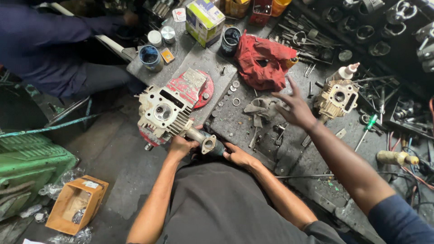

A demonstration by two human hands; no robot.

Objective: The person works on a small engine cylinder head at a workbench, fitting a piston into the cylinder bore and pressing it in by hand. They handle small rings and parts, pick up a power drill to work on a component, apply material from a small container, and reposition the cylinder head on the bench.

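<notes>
Clutter hides much of the bench (235, 122): the tools at the far right edge are dark and hard to tell apart, and the top of the frame cuts off the box (204, 16) and the cans behind it. The person's own chest covers the near edge of the bench, and the lower arms leave the picture at the bottom.

The left hand (181, 147) is closed around the underside of the cylinder head (165, 113); the fingers curl under the fins, so their tips are not visible. The head is held at the left edge of the bench, tilted, with its open face toward the camera, and it partly covers a red plate (199, 88) behind it. The right hand (237, 156) is wrapped on the dark pipe (210, 144) that sticks out from the head; the thumb lies on top, the other fingers are hidden below.

A third hand (294, 108), from a co-worker in a blue sleeve at the right, is spread wide open above a grey rag (262, 108) and holds nothing; whether it touches the rag I cannot tell. Just beyond it stands a second head (337, 97). A red cloth (262, 58) lies further back, and loose washers (233, 92) lie between it and the plate
</notes>
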